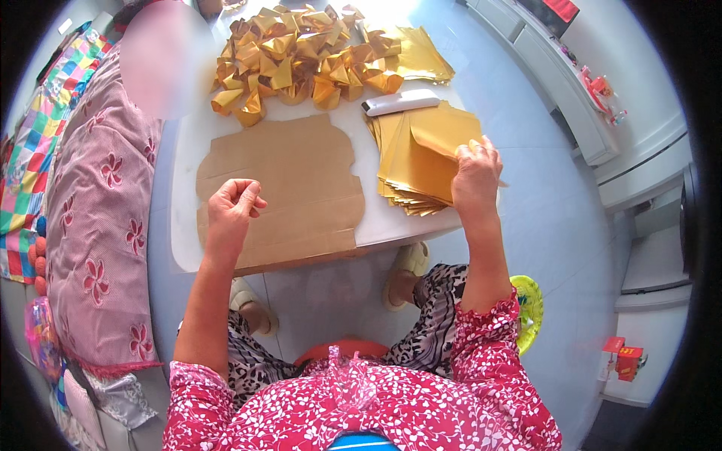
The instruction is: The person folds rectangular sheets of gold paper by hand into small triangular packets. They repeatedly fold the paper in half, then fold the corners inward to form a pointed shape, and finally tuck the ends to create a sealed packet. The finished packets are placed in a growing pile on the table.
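My right hand point(478, 166) pinches the right edge of a gold foil paper sheet point(443, 135), its corner curling up from a fanned stack of gold sheets point(414, 175). Over the left part of a flat brown cardboard piece point(293, 180), my left hand point(236, 198) is raised with fingers curled together and nothing visible in them. A white handheld device with a dark end point(401, 102) lies at the stack's top edge. Beyond the cardboard is a heap of folded gold paper pieces point(282, 56). Another stack of gold sheets point(423, 55) lies at the far right of the white table point(183, 225).
At the left is a sofa with a pink flowered cover point(101, 225). A yellow-green basket point(529, 315) stands on the floor by my right side. White cabinets point(541, 73) run along the right. A blurred area is at the upper left.
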`<state>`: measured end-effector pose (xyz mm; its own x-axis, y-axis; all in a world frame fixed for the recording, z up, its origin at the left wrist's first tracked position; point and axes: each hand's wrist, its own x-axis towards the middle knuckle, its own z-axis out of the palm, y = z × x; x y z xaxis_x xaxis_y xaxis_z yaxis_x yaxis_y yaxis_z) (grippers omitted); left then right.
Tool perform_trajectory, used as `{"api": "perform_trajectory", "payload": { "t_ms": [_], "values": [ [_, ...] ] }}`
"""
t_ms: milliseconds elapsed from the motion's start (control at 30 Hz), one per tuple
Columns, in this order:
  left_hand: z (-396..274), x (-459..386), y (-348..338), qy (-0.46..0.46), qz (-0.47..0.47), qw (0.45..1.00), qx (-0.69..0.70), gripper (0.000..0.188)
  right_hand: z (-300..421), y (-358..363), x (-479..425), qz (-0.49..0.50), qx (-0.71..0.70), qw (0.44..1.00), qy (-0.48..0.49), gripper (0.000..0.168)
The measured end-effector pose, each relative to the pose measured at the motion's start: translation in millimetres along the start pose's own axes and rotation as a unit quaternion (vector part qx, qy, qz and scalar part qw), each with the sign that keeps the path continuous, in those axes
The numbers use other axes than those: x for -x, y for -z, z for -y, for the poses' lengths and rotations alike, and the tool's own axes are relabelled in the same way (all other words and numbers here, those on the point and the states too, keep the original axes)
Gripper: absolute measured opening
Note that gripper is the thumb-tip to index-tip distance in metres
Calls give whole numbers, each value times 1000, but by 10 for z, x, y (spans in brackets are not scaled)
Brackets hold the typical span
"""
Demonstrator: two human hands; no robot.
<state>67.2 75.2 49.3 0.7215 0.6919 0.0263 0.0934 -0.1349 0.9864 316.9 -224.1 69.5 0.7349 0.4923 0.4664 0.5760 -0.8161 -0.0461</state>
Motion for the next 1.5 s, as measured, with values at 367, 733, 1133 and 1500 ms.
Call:
{"api": "perform_trajectory", "payload": {
  "t_ms": [367, 733, 1133, 1500],
  "values": [
    [117, -72, -18, -34, -5, 999, -13, 31, 660, 62, 60, -248, -176, 951, 53, 38],
    [38, 141, -61, -451, -104, 754, -466, 56, 1422, 176, 487, -105, -263, 868, 407, 15],
    [-153, -123, 513, -345, 44, 916, -198, 19, 1082, 183, 191, -114, -551, 814, 145, 21],
    [-156, -67, 485, -18, 20, 999, 25, 8, 1211, -46, 247, 200, -596, 764, -142, 41]
  ]
}}
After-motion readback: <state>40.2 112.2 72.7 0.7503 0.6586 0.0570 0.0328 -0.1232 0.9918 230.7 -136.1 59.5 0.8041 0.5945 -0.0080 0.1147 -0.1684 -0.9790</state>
